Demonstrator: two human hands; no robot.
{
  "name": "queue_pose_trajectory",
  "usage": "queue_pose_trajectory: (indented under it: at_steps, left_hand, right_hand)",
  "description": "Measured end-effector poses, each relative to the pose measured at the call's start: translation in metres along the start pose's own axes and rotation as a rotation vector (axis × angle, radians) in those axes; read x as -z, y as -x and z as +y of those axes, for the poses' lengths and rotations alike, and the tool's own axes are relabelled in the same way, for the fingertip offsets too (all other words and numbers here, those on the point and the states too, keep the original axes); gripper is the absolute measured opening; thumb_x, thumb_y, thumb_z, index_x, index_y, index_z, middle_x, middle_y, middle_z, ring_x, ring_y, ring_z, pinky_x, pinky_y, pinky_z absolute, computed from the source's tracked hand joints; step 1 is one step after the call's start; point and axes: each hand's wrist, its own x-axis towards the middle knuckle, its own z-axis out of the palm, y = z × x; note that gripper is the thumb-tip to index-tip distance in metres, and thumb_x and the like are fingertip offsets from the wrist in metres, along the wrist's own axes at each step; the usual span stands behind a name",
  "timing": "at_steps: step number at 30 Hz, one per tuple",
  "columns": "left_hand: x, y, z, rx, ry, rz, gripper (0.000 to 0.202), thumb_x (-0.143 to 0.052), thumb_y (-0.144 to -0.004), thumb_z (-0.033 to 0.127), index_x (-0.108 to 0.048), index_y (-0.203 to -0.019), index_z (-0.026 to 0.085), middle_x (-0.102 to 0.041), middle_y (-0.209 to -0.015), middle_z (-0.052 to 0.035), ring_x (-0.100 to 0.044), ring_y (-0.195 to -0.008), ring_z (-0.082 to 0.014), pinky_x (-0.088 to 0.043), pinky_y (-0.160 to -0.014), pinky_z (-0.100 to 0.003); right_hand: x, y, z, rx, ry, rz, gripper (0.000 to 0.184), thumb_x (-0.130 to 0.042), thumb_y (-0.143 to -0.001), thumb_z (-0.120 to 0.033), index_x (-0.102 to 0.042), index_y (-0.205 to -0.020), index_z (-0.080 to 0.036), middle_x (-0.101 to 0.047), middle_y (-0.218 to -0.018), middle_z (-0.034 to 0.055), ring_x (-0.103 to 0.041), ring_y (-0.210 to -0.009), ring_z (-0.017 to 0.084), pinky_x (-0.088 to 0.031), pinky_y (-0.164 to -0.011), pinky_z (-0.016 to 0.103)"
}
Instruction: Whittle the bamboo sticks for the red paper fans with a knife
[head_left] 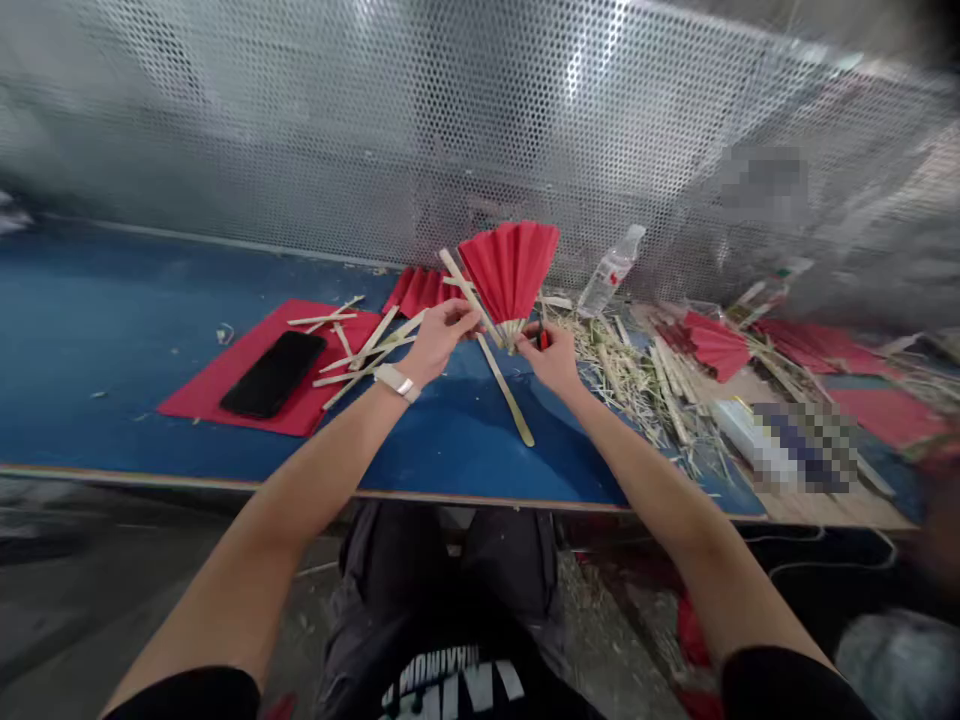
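A red pleated paper fan (514, 265) stands spread above the table, its pale ribs gathered at the bottom. My right hand (553, 358) pinches the fan near that gathered end. A small red and black object (543, 338) shows at the same hand's fingers; its kind is unclear. With closed fingers, my left hand (441, 342) holds a light bamboo strip (459, 275) slanting along the fan's left edge. Below the hands, another bamboo strip (508, 395) with a rounded end lies on the blue table (450, 450).
To the left, a black phone (274, 373) rests on red paper (202, 390) beside several loose strips. Folded red paper (424, 290) lies behind. A clear bottle (611, 272) stands near bamboo shavings (622, 365) at right. A perforated metal panel (480, 120) rises behind the table.
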Motion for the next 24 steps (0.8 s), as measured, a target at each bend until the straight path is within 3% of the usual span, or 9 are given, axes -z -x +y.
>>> queue_pose_trajectory:
  at_steps: [4, 7, 13, 24]
  left_hand:
    - [0.0015, 0.0025, 0.0027, 0.096, 0.021, -0.039, 0.028, -0.091, -0.093, 0.035, -0.069, -0.094, 0.019, -0.075, -0.092, -0.0022, -0.075, -0.087, -0.0148, -0.063, -0.082, -0.030]
    - [0.0000, 0.0040, 0.0028, 0.128, 0.049, -0.044, 0.025, -0.090, -0.095, 0.033, -0.068, -0.095, 0.020, -0.075, -0.090, -0.0015, -0.075, -0.084, -0.0148, -0.064, -0.086, -0.033]
    - [-0.0054, 0.0053, -0.0007, 0.108, 0.072, 0.008, 0.024, -0.090, -0.094, 0.027, -0.067, -0.095, 0.020, -0.076, -0.086, -0.0003, -0.077, -0.081, -0.0143, -0.066, -0.088, -0.034]
    - [-0.0044, 0.0052, -0.0004, 0.040, 0.041, -0.054, 0.023, -0.088, -0.095, 0.027, -0.066, -0.096, 0.019, -0.072, -0.090, -0.0020, -0.075, -0.083, -0.0143, -0.065, -0.080, -0.031]
  right_hand:
    - [-0.0002, 0.0025, -0.0006, 0.004, 0.051, 0.004, 0.024, -0.075, -0.087, -0.046, -0.068, -0.079, -0.024, -0.052, -0.059, -0.0045, -0.042, -0.058, 0.015, -0.038, -0.061, 0.031]
    - [-0.0007, 0.0033, 0.0004, 0.000, 0.031, -0.007, 0.022, -0.077, -0.088, -0.043, -0.068, -0.080, -0.024, -0.056, -0.062, -0.0037, -0.043, -0.058, 0.015, -0.038, -0.061, 0.032]
    - [-0.0037, 0.0051, 0.0023, -0.011, -0.068, -0.033, 0.024, -0.078, -0.088, -0.046, -0.068, -0.083, -0.024, -0.063, -0.067, -0.0009, -0.050, -0.058, 0.016, -0.040, -0.060, 0.033]
    - [-0.0050, 0.0055, 0.0028, -0.039, -0.079, -0.049, 0.025, -0.076, -0.086, -0.047, -0.067, -0.083, -0.024, -0.069, -0.073, 0.0022, -0.060, -0.066, 0.019, -0.052, -0.069, 0.036]
